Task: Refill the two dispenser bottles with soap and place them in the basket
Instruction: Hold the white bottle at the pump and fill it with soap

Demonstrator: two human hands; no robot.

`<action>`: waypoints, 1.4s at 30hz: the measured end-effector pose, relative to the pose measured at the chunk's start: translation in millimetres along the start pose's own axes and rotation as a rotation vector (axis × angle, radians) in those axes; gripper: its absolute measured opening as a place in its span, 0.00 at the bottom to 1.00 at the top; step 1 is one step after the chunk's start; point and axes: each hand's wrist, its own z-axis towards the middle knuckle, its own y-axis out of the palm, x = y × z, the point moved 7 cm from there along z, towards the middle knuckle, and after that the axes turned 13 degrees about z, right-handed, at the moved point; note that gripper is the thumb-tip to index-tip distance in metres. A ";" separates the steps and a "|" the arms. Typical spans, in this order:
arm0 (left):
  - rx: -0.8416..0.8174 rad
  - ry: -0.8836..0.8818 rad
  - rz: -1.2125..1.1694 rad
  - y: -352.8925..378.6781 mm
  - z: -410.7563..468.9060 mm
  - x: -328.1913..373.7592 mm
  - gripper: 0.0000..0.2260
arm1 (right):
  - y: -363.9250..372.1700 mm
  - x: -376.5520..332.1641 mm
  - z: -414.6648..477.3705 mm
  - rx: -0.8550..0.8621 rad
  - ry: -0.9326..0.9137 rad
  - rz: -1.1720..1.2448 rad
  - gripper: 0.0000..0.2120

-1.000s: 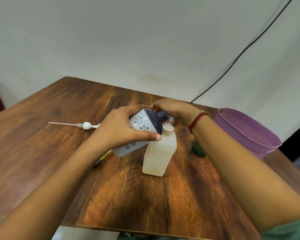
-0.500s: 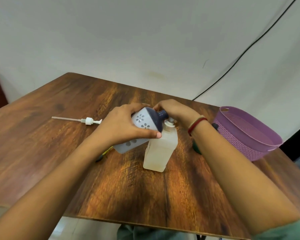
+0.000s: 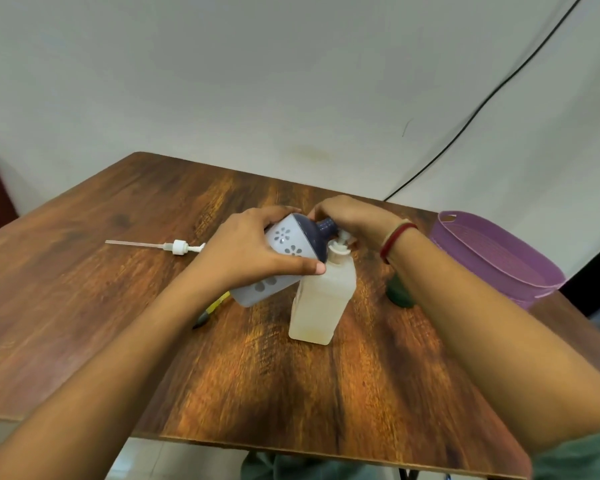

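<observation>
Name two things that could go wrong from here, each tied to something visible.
1. The left hand holds the flowered bottle tilted, its neck by the pump of the pale bottle; soap might spill onto the table.
2. The pale bottle stands close beside it; a nudge could topple it.

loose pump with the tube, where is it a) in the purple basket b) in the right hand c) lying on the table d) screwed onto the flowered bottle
c: the loose pump lies flat on the table, to the left of the left hand that holds the flowered bottle.
</observation>
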 end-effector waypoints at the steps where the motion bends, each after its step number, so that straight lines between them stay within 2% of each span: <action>1: 0.005 0.004 0.002 -1.9 1.2 1.2 0.31 | -3.6 -1.4 -1.0 -0.003 0.024 0.024 0.14; 6: 0.030 -0.006 0.004 0.4 5.3 0.4 0.35 | -7.8 0.8 7.4 0.045 0.039 0.171 0.11; 9: 0.015 0.001 0.004 4.2 3.3 -1.8 0.34 | -2.1 10.3 11.7 0.077 0.069 0.236 0.15; 12: -0.007 -0.003 -0.002 2.8 3.2 -1.5 0.32 | -1.2 3.4 5.6 0.057 0.071 0.166 0.11; 14: 0.006 -0.005 -0.018 -1.2 4.1 -2.0 0.30 | -3.3 0.5 4.2 0.040 0.093 0.223 0.11; 18: 0.028 0.001 0.026 -2.9 6.2 -1.9 0.34 | -3.4 12.0 6.3 0.052 0.166 0.373 0.10; 23: -0.035 -0.002 0.020 1.2 6.7 -6.5 0.32 | -7.0 4.8 15.5 0.228 -0.021 0.245 0.13; 25: -0.049 0.009 0.049 -3.6 7.5 -6.8 0.34 | -6.7 4.5 13.2 0.173 0.026 0.203 0.12; 28: -0.020 0.012 0.069 -12.4 8.8 -6.0 0.39 | -12.8 -1.7 10.4 0.130 0.053 0.051 0.19; 29: -0.009 0.014 0.071 -13.6 9.3 -5.5 0.38 | -12.5 -3.5 10.5 0.111 0.039 0.021 0.17; 31: 0.000 0.019 0.067 -11.4 8.6 -5.4 0.36 | -6.8 -4.1 10.3 0.081 0.014 0.040 0.10; 32: -0.004 0.022 0.062 -8.6 7.7 -5.6 0.35 | -4.3 -3.2 9.1 0.094 0.008 0.076 0.10; 34: -0.016 0.019 0.036 -1.7 5.9 -6.7 0.36 | 0.8 2.2 11.1 0.080 0.015 0.108 0.12; 38: -0.024 0.017 -0.002 1.0 5.0 -6.3 0.40 | -3.0 -1.4 6.8 0.041 -0.008 0.023 0.12; 40: -0.006 0.021 0.002 -3.9 5.8 -5.3 0.40 | -7.9 -1.5 6.6 0.036 -0.002 0.069 0.11; 42: 0.023 0.018 0.027 -8.9 6.9 -5.3 0.39 | -10.1 -0.4 7.8 0.068 -0.002 0.180 0.17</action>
